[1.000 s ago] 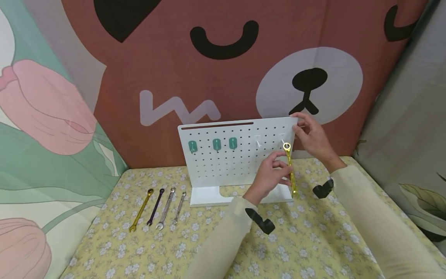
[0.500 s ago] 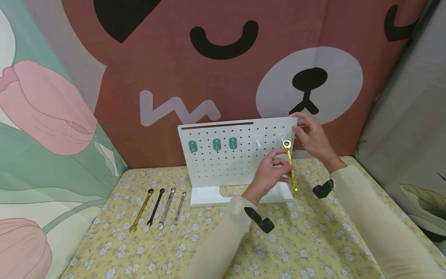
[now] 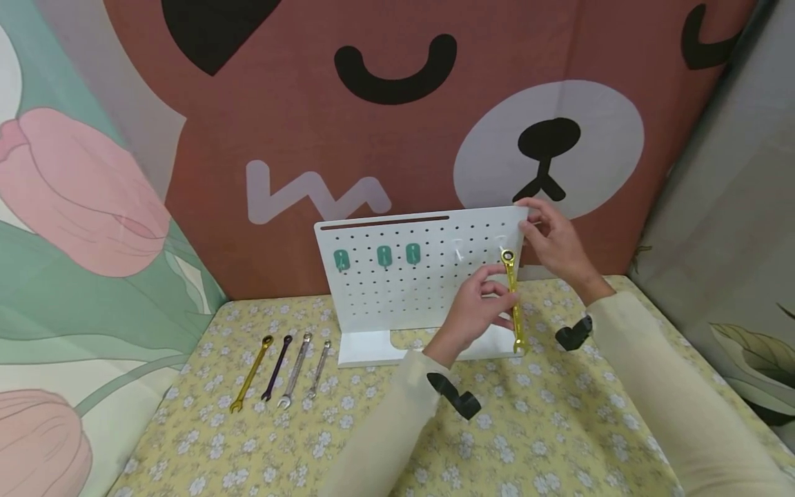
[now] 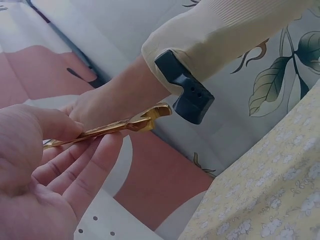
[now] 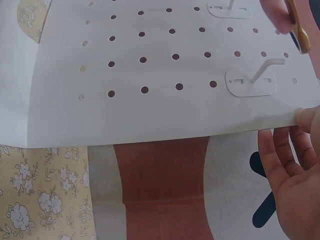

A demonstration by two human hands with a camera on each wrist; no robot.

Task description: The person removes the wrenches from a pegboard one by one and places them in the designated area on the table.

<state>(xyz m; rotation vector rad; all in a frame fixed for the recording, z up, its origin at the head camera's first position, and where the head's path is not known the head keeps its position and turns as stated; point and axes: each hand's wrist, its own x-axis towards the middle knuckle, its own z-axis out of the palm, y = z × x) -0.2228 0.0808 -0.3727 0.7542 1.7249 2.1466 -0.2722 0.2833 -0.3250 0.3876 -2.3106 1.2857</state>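
In the head view, my left hand (image 3: 475,310) pinches a gold wrench (image 3: 516,321) between thumb and fingers. The wrench hangs nearly upright, ring end up, in front of the right part of a white pegboard (image 3: 366,321). Its open end (image 4: 150,117) points away from the palm in the left wrist view. My right hand (image 3: 555,238) grips the board's upper right edge, thumb on the front and fingers behind. In the right wrist view, a white hook (image 5: 250,82) juts from the board near that edge, apart from the wrench.
Three green hooks, left (image 3: 341,259), middle (image 3: 384,256) and right (image 3: 413,253), sit on the board. Left of it on the flowered cloth lie a gold wrench (image 3: 251,376), a purple wrench (image 3: 277,368) and two silver wrenches, larger (image 3: 295,371) and smaller (image 3: 319,371).
The wrench in my left hand has first risen slightly, then its lower end has swung a little left. My right hand keeps its hold on the board edge. The head view has shifted slightly.
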